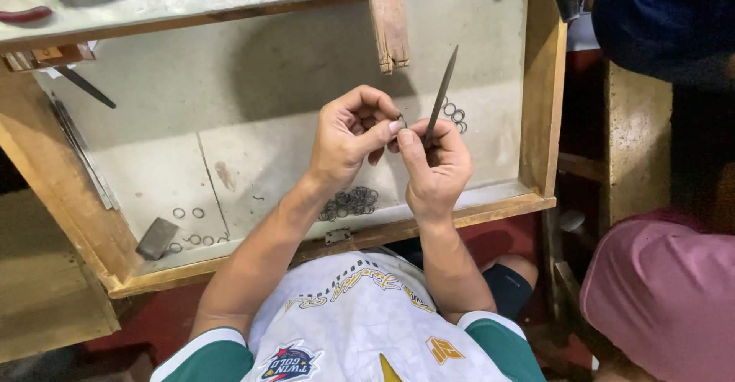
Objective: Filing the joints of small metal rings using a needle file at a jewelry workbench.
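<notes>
The filing of 1 small metal ring (401, 119) looks to be the step in hand. The left hand (354, 135) is closed in a pinch, thumb and forefinger tips gripping the ring at about 3 o'clock of that hand, just above the middle of the wooden tray (545, 106) that serves as a counter. The right hand (435, 169) is closed around the lower end of a slim needle file (442, 91), the thumb tip pressed close beside the ring. The file's long axis runs steeply, its pointed tip aimed toward 1 o'clock, up and slightly right, with the gripped end low at 7 o'clock. The ring is too small to tell how its opening faces, or whether the file touches it. By my judgement, the next move calls for a steady pinch from the left hand and short, light strokes along the file's axis, since the ring is tiny and could slip. A heap of dark rings (350, 201) lies at 6 o'clock of the hands, on the tray floor; a few loose rings (454, 113) sit at 3 o'clock of the file, and others (188, 213) lie at 8 o'clock near a flat grey block (156, 237).
</notes>
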